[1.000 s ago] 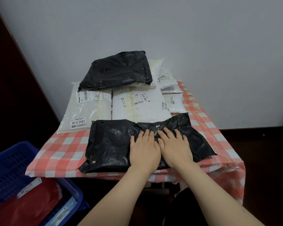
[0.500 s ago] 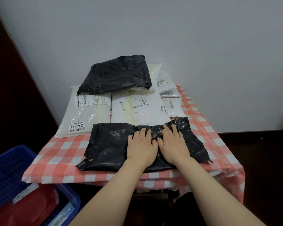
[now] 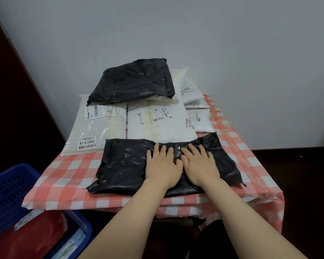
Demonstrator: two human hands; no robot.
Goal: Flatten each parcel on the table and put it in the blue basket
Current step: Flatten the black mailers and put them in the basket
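On the bench (image 3: 64,176), pressed down on the front black parcel (image 3: 125,161) with left hand (image 3: 162,165) and right hand (image 3: 200,165), fingers straight.

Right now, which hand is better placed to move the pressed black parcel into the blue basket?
Probably the left hand. It and the right hand both press flat on the front black parcel, but the blue basket sits lower left.
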